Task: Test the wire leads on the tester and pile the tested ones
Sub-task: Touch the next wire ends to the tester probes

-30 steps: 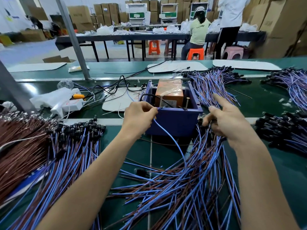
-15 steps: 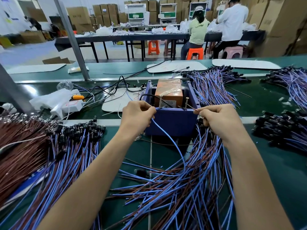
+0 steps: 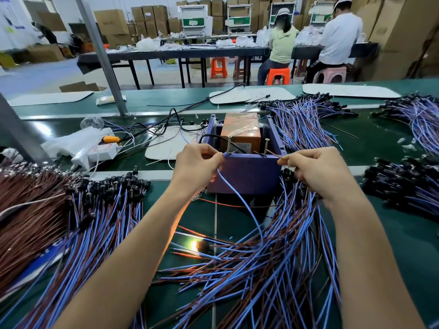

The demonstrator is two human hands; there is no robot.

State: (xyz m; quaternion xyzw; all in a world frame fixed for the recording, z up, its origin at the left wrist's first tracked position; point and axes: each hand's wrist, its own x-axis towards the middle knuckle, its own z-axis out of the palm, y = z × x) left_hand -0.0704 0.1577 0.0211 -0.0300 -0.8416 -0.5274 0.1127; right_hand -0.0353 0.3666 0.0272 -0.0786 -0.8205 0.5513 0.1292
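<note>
The tester (image 3: 247,173) is a purple open box with an orange block inside and two upright screws on its near rim. My left hand (image 3: 198,166) pinches the end of a blue wire (image 3: 240,198) against the left screw. My right hand (image 3: 318,170) pinches a brown wire end (image 3: 273,155) pointed at the right screw. Both wires run down into the loose heap of blue and brown leads (image 3: 261,269) between my forearms. A small lamp (image 3: 196,245) glows bright in that heap. A piled bundle of leads with black heads (image 3: 95,210) lies to the left.
More lead bundles lie at the right (image 3: 403,188), far right (image 3: 418,119) and behind the tester (image 3: 306,122). A white power strip (image 3: 95,151), black cables and white boards sit on the green bench. A metal post (image 3: 104,60) rises at the left. Two people sit at a far table.
My right hand has closed on the brown wire end and brought it up to the right screw. The lamp in the heap has lit up. My left hand has stayed at the left screw.
</note>
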